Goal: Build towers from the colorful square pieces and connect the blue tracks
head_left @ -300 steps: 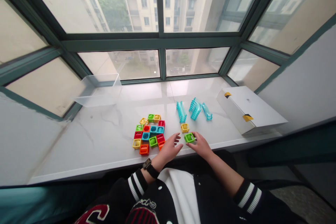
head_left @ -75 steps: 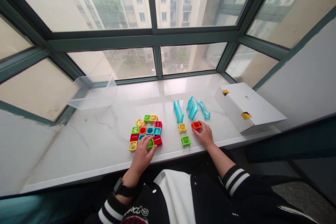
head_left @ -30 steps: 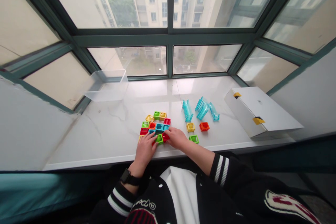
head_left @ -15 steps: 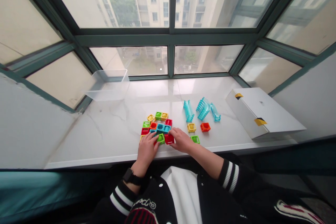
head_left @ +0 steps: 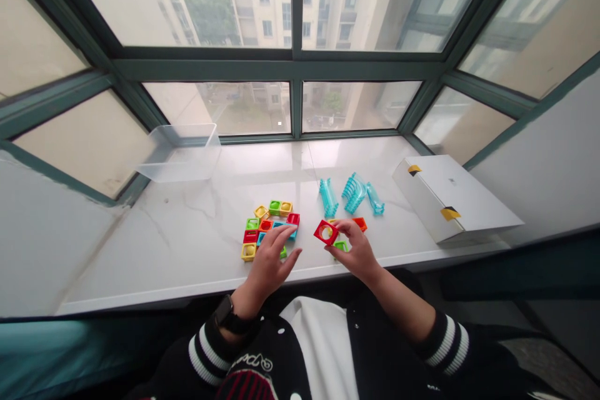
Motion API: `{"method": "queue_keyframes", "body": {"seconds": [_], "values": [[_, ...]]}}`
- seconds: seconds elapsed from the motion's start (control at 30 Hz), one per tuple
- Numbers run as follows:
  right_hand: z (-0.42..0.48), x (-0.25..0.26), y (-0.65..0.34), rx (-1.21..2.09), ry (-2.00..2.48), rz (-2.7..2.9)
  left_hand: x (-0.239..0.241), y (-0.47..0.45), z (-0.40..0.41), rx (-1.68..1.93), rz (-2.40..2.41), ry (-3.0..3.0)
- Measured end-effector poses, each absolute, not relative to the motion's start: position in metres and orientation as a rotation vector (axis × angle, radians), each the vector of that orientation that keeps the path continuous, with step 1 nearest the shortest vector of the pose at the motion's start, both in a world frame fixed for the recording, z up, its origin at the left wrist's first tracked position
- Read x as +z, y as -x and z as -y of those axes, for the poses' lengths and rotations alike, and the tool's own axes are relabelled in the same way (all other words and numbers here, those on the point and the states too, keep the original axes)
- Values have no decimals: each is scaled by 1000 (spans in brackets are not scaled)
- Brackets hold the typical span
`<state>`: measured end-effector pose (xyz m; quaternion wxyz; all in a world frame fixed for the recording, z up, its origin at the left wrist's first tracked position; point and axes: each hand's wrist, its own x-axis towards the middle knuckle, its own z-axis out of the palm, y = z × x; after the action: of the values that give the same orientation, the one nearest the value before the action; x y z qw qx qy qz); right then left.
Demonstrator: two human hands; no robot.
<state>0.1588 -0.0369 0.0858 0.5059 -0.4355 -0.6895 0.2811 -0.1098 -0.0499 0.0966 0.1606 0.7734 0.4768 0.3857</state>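
Between the thumb and fingers of my right hand (head_left: 359,252) is a red block (head_left: 326,233) with a round hole, held up off the sill and tilted. Behind it, partly covered, sit a green block (head_left: 342,245) and an orange-red block (head_left: 360,224); a sliver of a yellow one shows too. My left hand (head_left: 270,259) hovers over the front of a cluster of coloured blocks, its fingers apart, and hides some of them. At the cluster's edges I see a yellow block (head_left: 249,252), a green block (head_left: 274,207) and a red block (head_left: 293,219).
Translucent blue track pieces (head_left: 355,192) lie farther back on the white sill (head_left: 197,231). A clear plastic bin (head_left: 180,170) stands at the back left. To the right is a white box (head_left: 457,194) with yellow-black tape, and windows enclose the sill.
My right hand has carried the red block away from the cluster to the right and raised it. My left hand has lifted and its fingers have spread. The view has shifted slightly.
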Motion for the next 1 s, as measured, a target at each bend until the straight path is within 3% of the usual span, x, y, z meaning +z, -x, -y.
{"method": "queue_keyframes", "body": {"seconds": [0.13,0.37,0.67,1.0], "values": [[40,95,-150,714,968,1676,110,99,50,1074,-1241,-2155],[41,91,-139,1205,825,1579,109,86,53,1048,-1087,-1867],[42,88,-140,1100,870,1610,106,81,51,1151,-1102,-1856],[48,82,-131,1063,979,1618,101,72,50,1143,-1229,-2305]]}}
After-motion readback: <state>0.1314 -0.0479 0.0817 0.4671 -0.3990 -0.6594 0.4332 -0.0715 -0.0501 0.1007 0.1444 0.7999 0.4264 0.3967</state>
